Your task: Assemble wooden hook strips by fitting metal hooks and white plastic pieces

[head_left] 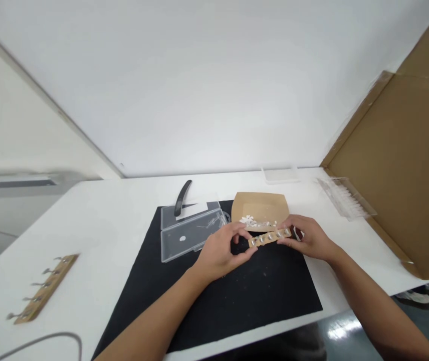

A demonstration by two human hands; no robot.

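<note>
Above the black mat [267, 296], a small wooden strip [269, 237] with several shiny metal pieces in a row is held up in both hands. My left hand [224, 250] pinches its left end between thumb and fingers. My right hand [306, 235] grips the right end in the same way. Just behind the hands stands a brown paper tray [259, 196] with small white pieces [250, 220] in its front part. To the left lies an open clear plastic case [177, 245] holding some thin transparent pieces and a white round spot.
A black curved file-like tool [182, 198] rests across the case's lid beside a white card [194, 210]. At left lies another wooden strip [47, 291] with metal posts. A clear box of white pieces [346, 198] sits near a cardboard wall [406, 175]; a shallow clear tray [280, 175] is behind.
</note>
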